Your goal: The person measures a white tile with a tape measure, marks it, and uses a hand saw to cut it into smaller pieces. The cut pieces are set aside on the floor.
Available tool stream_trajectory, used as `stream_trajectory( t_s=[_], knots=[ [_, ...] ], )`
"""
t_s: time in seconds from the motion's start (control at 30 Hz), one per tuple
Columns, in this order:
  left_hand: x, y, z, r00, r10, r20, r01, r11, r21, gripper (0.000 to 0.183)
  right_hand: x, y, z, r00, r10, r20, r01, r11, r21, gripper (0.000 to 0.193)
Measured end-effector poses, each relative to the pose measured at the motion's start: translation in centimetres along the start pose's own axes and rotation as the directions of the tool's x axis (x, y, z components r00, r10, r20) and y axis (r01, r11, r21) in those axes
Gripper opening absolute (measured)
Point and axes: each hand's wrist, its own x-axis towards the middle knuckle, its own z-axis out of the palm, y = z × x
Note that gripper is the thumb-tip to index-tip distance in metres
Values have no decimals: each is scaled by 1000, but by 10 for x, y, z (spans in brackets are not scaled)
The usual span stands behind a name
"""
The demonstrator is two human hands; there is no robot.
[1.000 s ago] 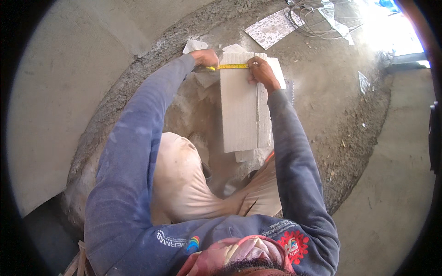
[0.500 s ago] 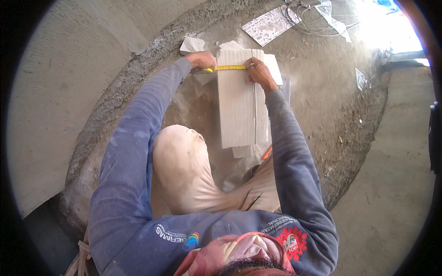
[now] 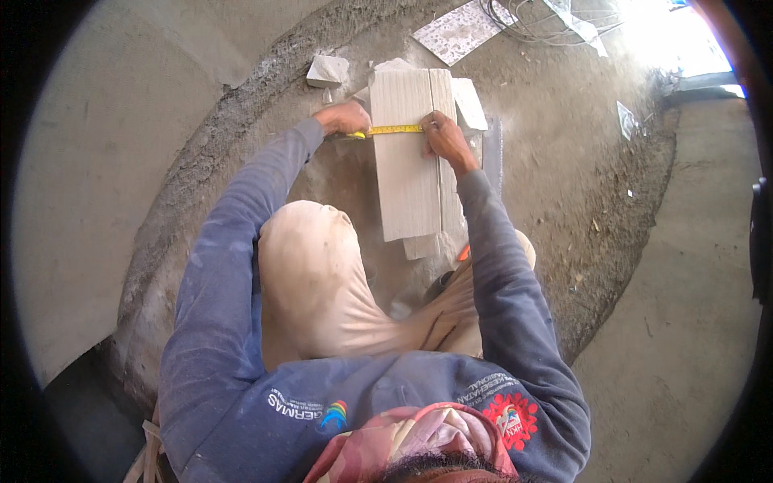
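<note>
A long pale block point(image 3: 407, 189), with fine ridges and a lengthwise line near its right side, lies in front of my knees. Across its upper face runs the yellow blade of a tape measure point(image 3: 396, 129). At the block's left edge my left hand point(image 3: 345, 118) is closed around the tape measure's body, mostly hidden by the fingers. My right hand point(image 3: 448, 140) pinches the other end of the blade near the lengthwise line, its fingers resting on the block.
Broken pale pieces lie around the block, one chunk point(image 3: 328, 71) at far left and a slab point(image 3: 469, 105) at right. An orange object point(image 3: 464, 253) shows near my right leg. Farther off are a speckled tile point(image 3: 465, 32) and coiled cable point(image 3: 531, 30). A rough wall point(image 3: 137, 105) curves along the left.
Both hands and the stretched tape have moved nearer to me along the block. The whole view has shifted slightly, with the block now higher in it.
</note>
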Motion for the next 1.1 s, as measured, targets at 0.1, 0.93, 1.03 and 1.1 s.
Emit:
stream_trajectory(
  t_s=[0.1, 0.93, 1.03, 1.1],
  knots=[
    [-12, -5, 15, 999, -19, 28, 19, 1000, -4, 31, -22, -10, 4, 995, 90, 34, -91, 995, 50, 25],
    [-95, 24, 136, 990, -102, 94, 118, 975, -188, 28, -151, 54, 27, 994, 63, 94, -65, 998, 16, 22],
    [-110, 38, 145, 978, -104, 180, 127, 984, -123, 31, -171, 55, 28, 983, 112, 147, -129, 985, 111, 22],
    [-124, 44, 157, 978, -57, 201, 72, 995, -70, 31, -194, 46, 30, 970, 152, 192, -185, 969, 166, 22]
  ],
)
